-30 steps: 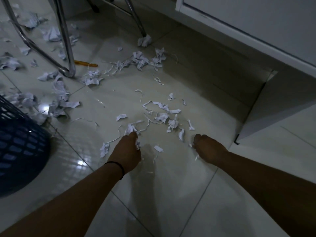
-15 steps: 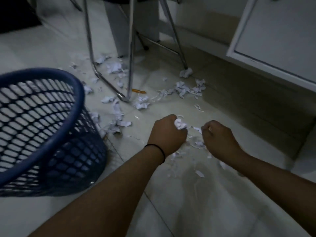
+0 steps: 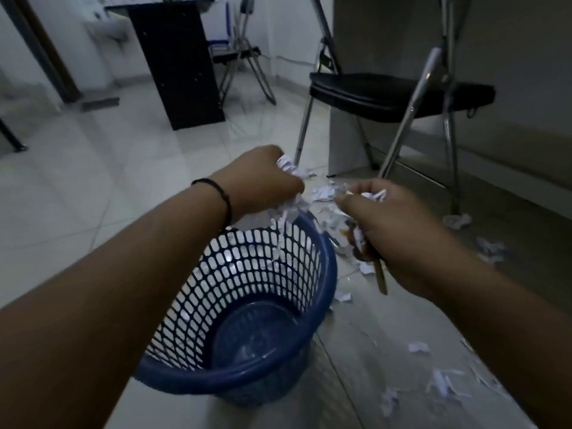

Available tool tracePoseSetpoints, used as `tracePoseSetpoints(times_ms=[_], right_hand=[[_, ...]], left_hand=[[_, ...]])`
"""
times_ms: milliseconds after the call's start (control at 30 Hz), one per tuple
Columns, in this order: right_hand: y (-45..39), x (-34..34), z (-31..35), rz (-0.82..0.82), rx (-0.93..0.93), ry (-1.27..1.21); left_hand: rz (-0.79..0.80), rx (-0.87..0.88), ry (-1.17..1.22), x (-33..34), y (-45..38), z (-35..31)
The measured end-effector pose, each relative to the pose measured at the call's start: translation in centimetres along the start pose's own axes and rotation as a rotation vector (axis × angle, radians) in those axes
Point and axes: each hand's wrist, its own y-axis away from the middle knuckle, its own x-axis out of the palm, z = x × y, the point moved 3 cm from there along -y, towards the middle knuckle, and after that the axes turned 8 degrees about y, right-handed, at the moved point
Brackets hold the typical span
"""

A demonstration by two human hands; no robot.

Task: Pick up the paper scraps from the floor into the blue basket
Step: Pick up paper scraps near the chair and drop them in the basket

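Note:
The blue basket (image 3: 325, 274), a lattice-walled plastic bin, stands on the tiled floor below my arms, its inside almost bare. My left hand (image 3: 263, 184) is closed on a bunch of white paper scraps (image 3: 289, 168) right above the basket's far rim; strips dangle from the fist into the opening. My right hand (image 3: 390, 230) hovers just right of the rim, closed on more paper scraps (image 3: 373, 195) and a thin brown stick-like thing (image 3: 380, 274). Loose scraps (image 3: 442, 382) lie on the floor at right and beyond the basket.
A folding chair with a black seat (image 3: 399, 94) and chrome legs stands behind the basket to the right. A dark cabinet (image 3: 179, 63) and another folding chair (image 3: 238, 54) stand further back. A pale cupboard wall (image 3: 495, 150) runs along the right.
Both hands rose from the floor with scraps and swung left over the basket. The view tilted up, so the basket now sits in the centre under my hands.

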Motion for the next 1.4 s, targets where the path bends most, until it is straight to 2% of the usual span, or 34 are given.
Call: tracePoseSetpoints(times_ms=[233, 333, 433, 567, 700, 800, 933, 1000, 1100, 1233, 1333, 1400], right_hand=[[-2.8, 7.7, 0.7, 0.141, 0.055, 0.094], [-3.6, 9.5, 0.3, 0.137, 0.045, 0.231], [-4.1, 10.2, 0.1, 0.143, 0.048, 0.367], [-4.6, 10.5, -0.5, 0.183, 0.091, 0.461], [-4.9, 11.1, -0.7, 0.269, 0.117, 0.553], [-4.5, 11.5, -0.8, 0.296, 0.139, 0.533], [-3.9, 11.9, -0.9, 0.297, 0.139, 0.618], [-3.5, 12.0, -0.8, 0.336, 0.157, 0.57], [-3.0, 11.8, -0.7, 0.379, 0.193, 0.522], [-2.7, 10.5, 0.0, 0.358, 0.177, 0.576], [-1.9, 9.6, 0.9, 0.383, 0.145, 0.595], [-1.2, 8.6, 1.4, 0.337, 0.054, 0.657]], left_hand=[[0.217, -0.338, -0.023, -1.4, 0.0, 8.8], [0.275, -0.386, 0.158, -1.0, -0.3, 10.8], [0.224, -0.47, 0.303, -1.3, -0.7, 12.5], [0.272, -0.598, 0.261, -1.3, -0.7, 14.4], [0.343, -0.628, 0.153, -1.3, -0.3, 14.7], [0.403, -0.652, 0.039, -1.2, -0.1, 14.6], [0.42, -0.638, -0.036, -1.0, -0.2, 14.2], [0.389, -0.59, -0.078, -0.9, -0.5, 14.0], [0.264, -0.481, -0.135, -1.2, -1.1, 13.2], [0.062, -0.273, -0.217, -1.8, -1.7, 11.3], [0.009, -0.177, -0.26, -1.5, -1.6, 9.7], [-0.023, -0.136, -0.269, -1.3, -1.4, 8.6]])
